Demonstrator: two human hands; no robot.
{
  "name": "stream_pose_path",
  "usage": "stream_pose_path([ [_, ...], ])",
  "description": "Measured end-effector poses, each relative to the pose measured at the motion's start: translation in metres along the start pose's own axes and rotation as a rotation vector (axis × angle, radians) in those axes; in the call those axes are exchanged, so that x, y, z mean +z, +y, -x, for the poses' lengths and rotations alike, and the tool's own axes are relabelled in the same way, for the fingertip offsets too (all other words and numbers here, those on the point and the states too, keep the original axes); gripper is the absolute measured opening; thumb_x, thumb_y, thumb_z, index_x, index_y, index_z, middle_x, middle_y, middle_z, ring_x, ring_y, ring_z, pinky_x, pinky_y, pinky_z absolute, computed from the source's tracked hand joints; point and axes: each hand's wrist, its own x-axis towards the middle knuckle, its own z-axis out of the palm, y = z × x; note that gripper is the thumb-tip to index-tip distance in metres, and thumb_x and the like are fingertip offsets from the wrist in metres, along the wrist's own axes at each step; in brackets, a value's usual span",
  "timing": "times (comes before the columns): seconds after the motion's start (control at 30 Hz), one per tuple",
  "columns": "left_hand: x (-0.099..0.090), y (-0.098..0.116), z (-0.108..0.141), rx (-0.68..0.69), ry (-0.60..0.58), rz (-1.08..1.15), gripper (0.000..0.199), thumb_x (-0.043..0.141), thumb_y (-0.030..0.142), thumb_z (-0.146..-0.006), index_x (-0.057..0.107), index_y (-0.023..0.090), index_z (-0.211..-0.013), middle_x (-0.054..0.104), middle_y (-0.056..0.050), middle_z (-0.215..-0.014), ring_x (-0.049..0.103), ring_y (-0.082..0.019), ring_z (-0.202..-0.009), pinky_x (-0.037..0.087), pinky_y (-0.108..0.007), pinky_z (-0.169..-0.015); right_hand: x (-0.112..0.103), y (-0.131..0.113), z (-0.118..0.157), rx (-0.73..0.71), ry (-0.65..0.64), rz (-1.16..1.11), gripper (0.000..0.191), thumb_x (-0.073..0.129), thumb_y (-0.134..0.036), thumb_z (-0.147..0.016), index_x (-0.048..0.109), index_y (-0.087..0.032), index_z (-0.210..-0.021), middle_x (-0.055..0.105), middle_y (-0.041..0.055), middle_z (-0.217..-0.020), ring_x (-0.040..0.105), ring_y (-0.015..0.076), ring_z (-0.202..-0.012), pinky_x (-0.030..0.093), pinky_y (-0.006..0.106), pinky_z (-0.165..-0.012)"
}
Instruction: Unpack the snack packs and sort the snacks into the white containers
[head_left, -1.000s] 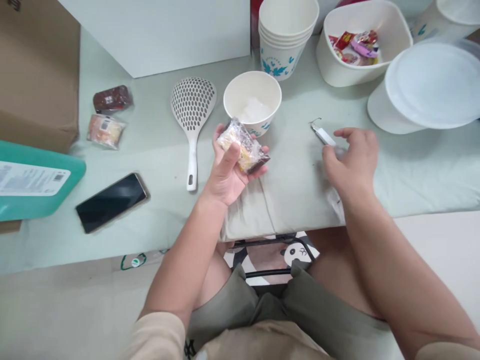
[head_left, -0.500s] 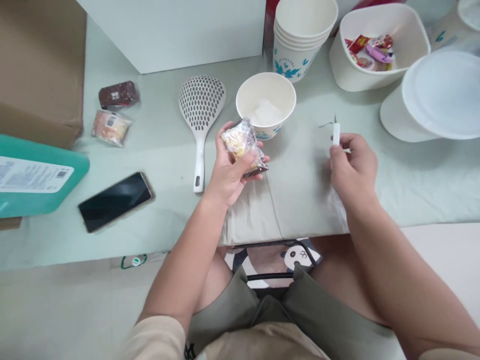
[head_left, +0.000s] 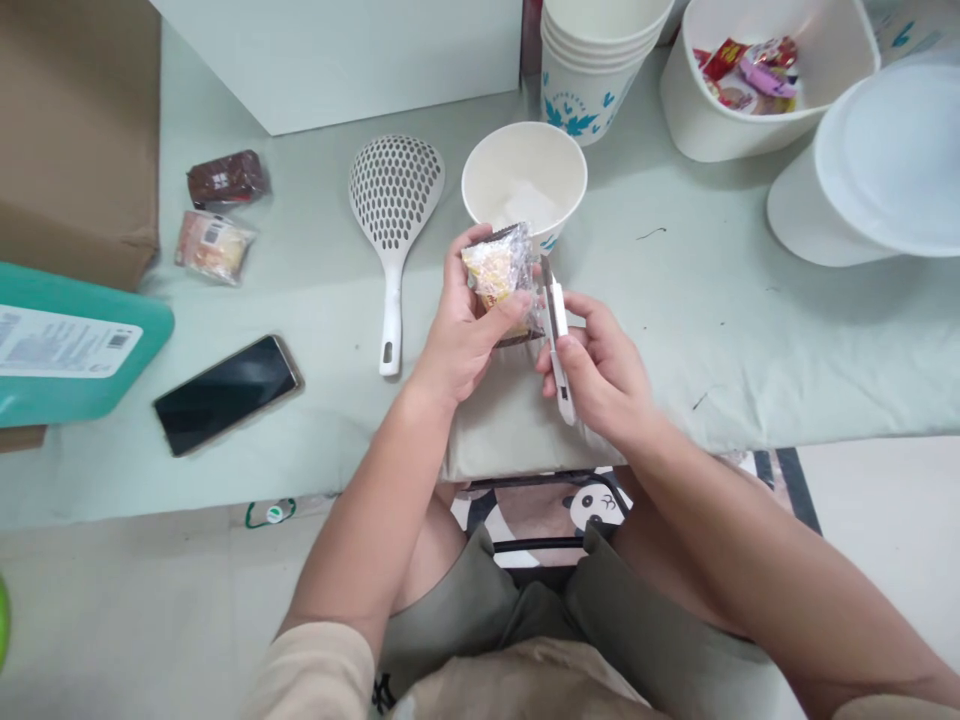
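My left hand (head_left: pixel 466 335) grips a small snack packet (head_left: pixel 499 275) in clear, yellow-printed wrapping, thumb across its front. In my right hand (head_left: pixel 600 365) is a white utility knife (head_left: pixel 561 345), its blade pointing away from me. The blade lies close beside the packet's right edge; whether it touches cannot be made out. Just behind the packet stands a white paper bowl (head_left: pixel 480 185) with something whitish at its bottom. To the left of my left hand lies a pale skimmer (head_left: pixel 396 200) with a perforated head.
Two wrapped snacks (head_left: pixel 225 180) and a phone (head_left: pixel 229 395) lie left, near a green container (head_left: pixel 75 350) and cardboard box (head_left: pixel 75 130). Stacked paper cups (head_left: pixel 592 70), a bin (head_left: pixel 690 110) of small packets and a lidded white tub (head_left: pixel 802 190) stand at the back right.
My right hand has swung left with the utility knife, bringing the blade up beside the packet. My left hand still holds the packet, now slightly turned. The view has shifted a little.
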Motion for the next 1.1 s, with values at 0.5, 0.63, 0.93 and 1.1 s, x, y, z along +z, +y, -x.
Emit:
stream_pose_path([
  [0.5,0.001,0.001,0.004,-0.04,0.037,0.025,0.093,0.087,0.036,-0.081,0.037,0.042,-0.159,0.064,-0.007,-0.138,0.064,-0.033,-0.135,0.059,-0.046,-0.105,0.009,0.0,-0.003,-0.014,0.058,0.052,0.061,0.051,-0.061,-0.102,0.047,-0.036,-0.157,0.074,0.0021,-0.088,0.065,0.0176,-0.056,0.062,0.039,-0.062],
  [0.63,-0.005,0.005,0.001,0.007,-0.033,-0.067,0.093,0.087,0.041,-0.08,0.039,0.04,-0.159,0.067,-0.006,-0.136,0.065,-0.034,-0.134,0.06,-0.045,-0.105,0.012,0.001,-0.004,-0.035,0.047,0.054,0.062,0.051,-0.062,-0.101,0.047,-0.036,-0.157,0.074,0.0017,-0.086,0.063,0.0164,-0.055,0.061,0.038,-0.063],
  [0.93,0.0,0.007,0.003,0.015,0.062,0.031,0.09,0.084,0.038,-0.084,0.036,0.042,-0.16,0.064,-0.006,-0.144,0.053,-0.035,-0.148,0.054,-0.049,-0.112,0.02,0.005,-0.004,0.002,0.003,0.045,0.057,0.053,-0.055,-0.102,0.049,-0.037,-0.156,0.073,0.0006,-0.084,0.065,0.0168,-0.056,0.061,0.036,-0.059],
  [1.1,-0.002,0.008,0.0,0.059,0.069,0.037,0.08,0.081,0.033,-0.085,0.042,0.042,-0.155,0.063,-0.003,-0.146,0.051,-0.031,-0.15,0.054,-0.048,-0.114,0.024,0.008,-0.002,0.002,-0.019,0.051,0.055,0.056,-0.05,-0.103,0.052,-0.035,-0.155,0.074,-0.0002,-0.082,0.062,0.0151,-0.054,0.06,0.033,-0.058],
])
